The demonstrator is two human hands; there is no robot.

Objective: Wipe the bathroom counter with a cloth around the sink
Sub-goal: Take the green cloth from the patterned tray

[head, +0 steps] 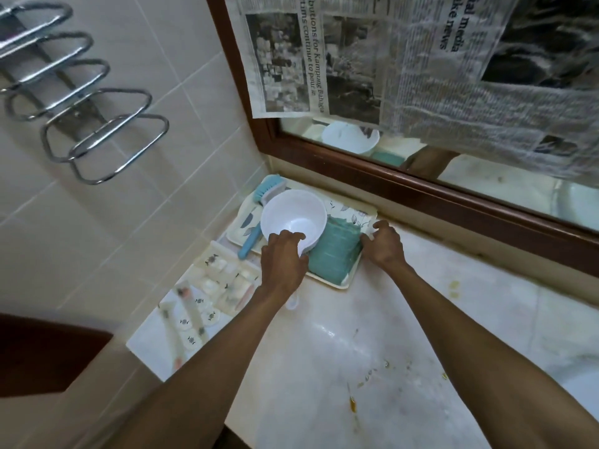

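Note:
A folded teal cloth [334,254] lies on a cream flower-print tray [337,210] in the counter's far left corner. Beside it on the tray stands a white handled bowl [291,212]. My left hand [282,260] is closed over the bowl's near rim, where the handle starts. My right hand [384,244] grips the tray's right edge, thumb against the cloth. The pale marble counter [340,351] carries yellow-brown stains [351,405] in front of me. A curve of the sink [583,371] shows at the right edge.
A blue brush [259,194] lies on the tray behind the bowl. A second tray of small toiletries [207,286] sits along the left wall. Behind is a wood-framed mirror [421,192] covered with newspaper [437,76]. A chrome towel rack [97,124] hangs on the tiled wall.

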